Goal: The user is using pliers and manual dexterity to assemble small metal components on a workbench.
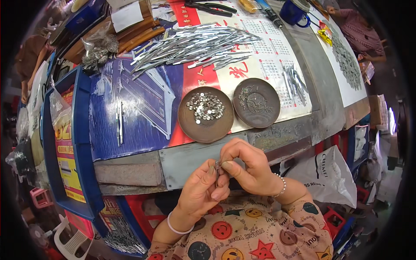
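My left hand [203,187] pinches a small slim metal piece [217,170] upright between thumb and fingers. At its upper end, the thumb and forefinger of my right hand [249,168] are pressed together; anything tiny between them is hidden. Both hands meet just above the near edge of a grey metal plate [173,162]. Beyond them stands a round brown dish [187,125] of shiny silver discs. Beside it, on the right, a second brown dish [264,121] holds small thin pins.
A large heap of narrow metal strips [195,43] lies across the printed sheets at the back. More metal strips [294,84] lie to the right. A blue tray [82,143] stands left, a blue mug [294,12] far right. Pliers [212,8] rest at the back.
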`<move>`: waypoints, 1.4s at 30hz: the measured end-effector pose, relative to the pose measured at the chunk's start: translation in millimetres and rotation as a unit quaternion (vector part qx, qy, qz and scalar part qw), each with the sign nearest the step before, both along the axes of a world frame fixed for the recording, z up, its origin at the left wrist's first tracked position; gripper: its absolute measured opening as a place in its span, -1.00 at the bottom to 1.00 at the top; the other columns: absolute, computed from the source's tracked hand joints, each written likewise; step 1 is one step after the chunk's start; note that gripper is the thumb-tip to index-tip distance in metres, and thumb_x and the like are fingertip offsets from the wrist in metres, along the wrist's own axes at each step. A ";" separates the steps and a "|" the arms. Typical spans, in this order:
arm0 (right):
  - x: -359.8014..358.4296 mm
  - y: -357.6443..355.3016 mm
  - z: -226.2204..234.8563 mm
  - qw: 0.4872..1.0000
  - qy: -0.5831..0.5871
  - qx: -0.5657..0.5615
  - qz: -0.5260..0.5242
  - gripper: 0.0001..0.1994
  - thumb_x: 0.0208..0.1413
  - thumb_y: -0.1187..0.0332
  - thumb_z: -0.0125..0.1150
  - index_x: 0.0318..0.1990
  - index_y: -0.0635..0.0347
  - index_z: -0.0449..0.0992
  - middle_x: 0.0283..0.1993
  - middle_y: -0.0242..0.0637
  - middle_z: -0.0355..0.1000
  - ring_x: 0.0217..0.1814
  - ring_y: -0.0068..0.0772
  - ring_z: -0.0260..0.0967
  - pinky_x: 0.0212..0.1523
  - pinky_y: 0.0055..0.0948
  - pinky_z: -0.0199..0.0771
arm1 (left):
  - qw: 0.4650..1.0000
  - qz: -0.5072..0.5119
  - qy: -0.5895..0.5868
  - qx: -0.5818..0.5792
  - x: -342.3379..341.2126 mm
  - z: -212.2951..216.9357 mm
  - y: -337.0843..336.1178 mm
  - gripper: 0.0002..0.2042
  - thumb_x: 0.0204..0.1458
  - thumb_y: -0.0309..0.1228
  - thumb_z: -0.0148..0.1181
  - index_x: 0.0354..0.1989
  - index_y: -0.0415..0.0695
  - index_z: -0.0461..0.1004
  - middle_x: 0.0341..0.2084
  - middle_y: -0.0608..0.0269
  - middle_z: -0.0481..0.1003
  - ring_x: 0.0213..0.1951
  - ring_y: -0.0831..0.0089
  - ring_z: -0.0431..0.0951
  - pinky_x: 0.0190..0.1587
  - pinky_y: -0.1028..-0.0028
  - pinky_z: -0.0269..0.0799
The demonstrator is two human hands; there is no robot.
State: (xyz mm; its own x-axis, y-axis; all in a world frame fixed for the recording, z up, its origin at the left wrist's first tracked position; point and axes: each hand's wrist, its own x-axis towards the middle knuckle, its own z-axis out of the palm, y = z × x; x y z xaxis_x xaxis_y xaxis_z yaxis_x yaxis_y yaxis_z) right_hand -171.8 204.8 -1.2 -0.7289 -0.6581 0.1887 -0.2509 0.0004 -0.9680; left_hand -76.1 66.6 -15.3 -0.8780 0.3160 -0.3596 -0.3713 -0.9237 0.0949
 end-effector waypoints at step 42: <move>-29.2 14.7 22.6 0.983 0.061 0.108 0.133 -0.82 0.08 0.40 0.16 -0.17 0.23 0.48 -0.26 -0.18 0.34 -0.21 -0.20 0.38 -0.20 -0.37 0.38 | 0.975 0.029 0.036 -0.216 29.2 11.1 -4.9 -0.81 0.18 -0.55 -0.02 -0.06 -0.33 0.37 -0.33 0.21 0.43 -0.40 0.56 0.36 -0.32 0.65 0.28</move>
